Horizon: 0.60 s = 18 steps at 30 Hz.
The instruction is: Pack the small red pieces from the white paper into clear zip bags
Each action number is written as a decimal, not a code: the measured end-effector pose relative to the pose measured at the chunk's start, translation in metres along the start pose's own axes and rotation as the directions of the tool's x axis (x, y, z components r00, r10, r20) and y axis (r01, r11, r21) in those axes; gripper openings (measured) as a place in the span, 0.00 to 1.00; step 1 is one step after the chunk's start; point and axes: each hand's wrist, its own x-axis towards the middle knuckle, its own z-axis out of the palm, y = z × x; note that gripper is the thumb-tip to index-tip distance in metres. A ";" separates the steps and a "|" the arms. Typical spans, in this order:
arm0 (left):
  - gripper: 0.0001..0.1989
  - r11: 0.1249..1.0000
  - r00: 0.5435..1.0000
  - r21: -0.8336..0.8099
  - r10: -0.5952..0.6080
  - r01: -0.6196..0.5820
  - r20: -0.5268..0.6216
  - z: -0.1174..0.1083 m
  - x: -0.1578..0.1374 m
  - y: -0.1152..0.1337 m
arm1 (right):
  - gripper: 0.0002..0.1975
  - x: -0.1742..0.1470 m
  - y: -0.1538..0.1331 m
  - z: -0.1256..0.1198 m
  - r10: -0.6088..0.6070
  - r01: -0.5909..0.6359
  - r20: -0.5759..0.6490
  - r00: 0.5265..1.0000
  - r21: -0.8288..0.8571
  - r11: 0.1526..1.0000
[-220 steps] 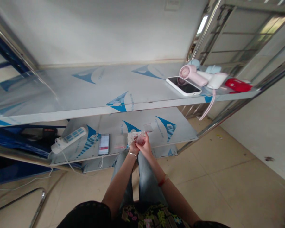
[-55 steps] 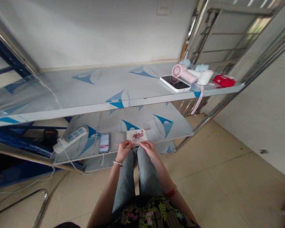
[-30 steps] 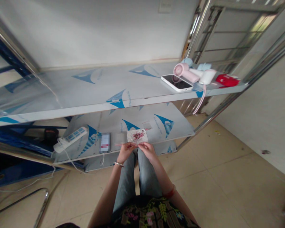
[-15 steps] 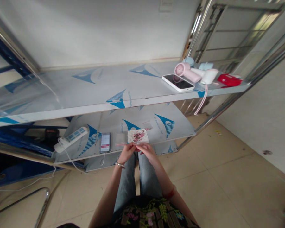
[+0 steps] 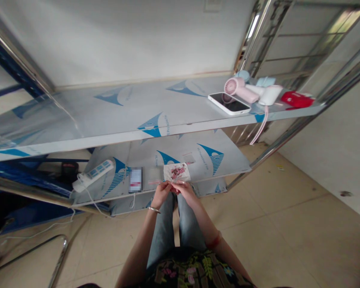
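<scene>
Two hands meet just off the front edge of the lower shelf (image 5: 228,166), fingertips pinched together on something small and pinkish that is too tiny to make out. The left hand (image 5: 161,193), with a thin bangle at its wrist, and the right hand (image 5: 184,190) touch each other above the person's knees; whether each hand really grips the small thing cannot be told from here. Just beyond the fingertips, on the lower shelf near its front edge, lies a clear bag (image 5: 177,172) with small pink pieces inside. Beside it toward the left end lies a flat clear packet (image 5: 152,175), then a phone (image 5: 135,180) with a cable hanging over the front edge. Farther left on the same shelf rests a white power strip (image 5: 92,175), its cord trailing down to the floor. Another small clear bag (image 5: 189,158) lies deeper on the shelf, behind the bag of pink pieces.

On the upper shelf (image 5: 114,116), well apart from the hands and at its right end, sit a white phone (image 5: 229,103) face up, a pink handheld fan (image 5: 240,89) just behind it, a white handheld fan (image 5: 265,95) beside that, and a red object (image 5: 297,100) near the right corner. A pink cord (image 5: 259,126) hangs down from that end.
</scene>
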 end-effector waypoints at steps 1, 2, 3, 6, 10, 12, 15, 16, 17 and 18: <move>0.16 1.000 1.000 0.019 0.004 -0.004 -0.026 -0.002 0.001 -0.003 | 0.20 0.002 0.004 0.002 0.014 -0.014 -0.012 1.000 -0.011 1.000; 0.16 0.999 0.998 0.041 0.010 -0.008 -0.056 -0.005 0.001 -0.006 | 0.20 0.005 0.008 0.004 0.029 -0.029 -0.031 0.999 -0.020 0.999; 0.17 0.998 0.996 0.061 0.014 -0.009 -0.083 -0.007 0.002 -0.009 | 0.21 0.007 0.014 0.006 0.041 -0.042 -0.055 0.998 -0.023 0.999; 0.16 0.996 0.990 0.091 0.014 -0.002 -0.139 -0.015 0.002 -0.020 | 0.24 0.012 0.030 0.013 0.047 -0.049 -0.131 0.990 -0.006 0.999; 0.16 0.994 0.978 0.106 0.018 0.004 -0.207 -0.028 0.000 -0.031 | 0.25 0.016 0.040 0.019 0.066 -0.070 -0.136 0.989 -0.028 0.997; 0.17 0.995 0.970 0.095 -0.004 0.028 -0.242 -0.036 0.000 -0.034 | 0.23 0.018 0.042 0.020 0.095 -0.102 -0.122 0.988 -0.048 0.994; 0.17 0.994 0.968 0.083 -0.046 0.069 -0.248 -0.050 0.003 -0.039 | 0.20 0.024 0.044 0.020 0.102 -0.108 -0.104 0.989 -0.061 0.992; 0.17 0.993 0.967 0.087 -0.055 0.079 -0.247 -0.055 0.004 -0.041 | 0.19 0.026 0.046 0.021 0.097 -0.104 -0.101 0.990 -0.065 0.992; 0.17 0.992 0.966 0.091 -0.059 0.085 -0.251 -0.060 0.006 -0.043 | 0.19 0.030 0.048 0.022 0.093 -0.100 -0.098 0.991 -0.072 0.992; 0.17 0.992 0.963 0.093 -0.059 0.086 -0.262 -0.064 0.009 -0.045 | 0.19 0.034 0.051 0.024 0.087 -0.096 -0.094 0.992 -0.089 0.991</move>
